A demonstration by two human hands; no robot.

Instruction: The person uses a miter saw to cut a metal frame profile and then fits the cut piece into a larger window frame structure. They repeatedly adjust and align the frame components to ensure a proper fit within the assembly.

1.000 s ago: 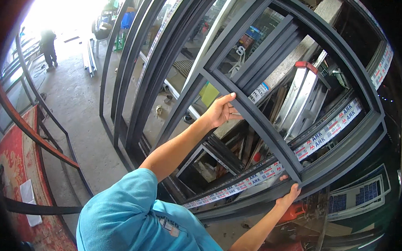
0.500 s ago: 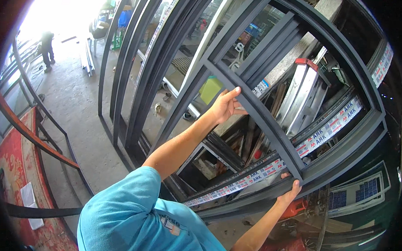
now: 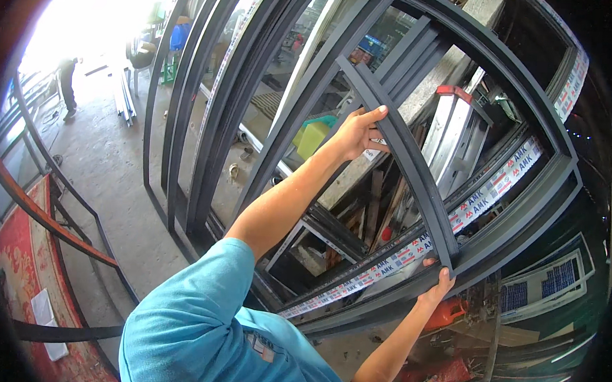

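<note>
My left hand (image 3: 362, 134) is closed around a dark grey metal bar (image 3: 411, 157), with the thumb along its near face. The bar slants across a large dark grey window or door frame (image 3: 548, 108). Its upper end lies by the frame's left rail; whether they touch I cannot tell. My right hand (image 3: 439, 288) is at the bar's lower end, by the frame's lower rail, thumb on the near side and a fingertip showing beyond. The fingers are partly hidden there. Printed protective tape (image 3: 495, 187) runs along a rail behind the bar.
More dark frames (image 3: 221, 114) stand upright on the left. Behind the bar are a metal stepladder (image 3: 453, 132) with a red top and a light green container (image 3: 314, 137). A red patterned board (image 3: 24, 248) lies at lower left. A person (image 3: 65, 88) stands far off.
My left hand has moved up and slightly right with the bar. The bar's upper end has risen, so it slants more steeply. My right hand stays at its lower end.
</note>
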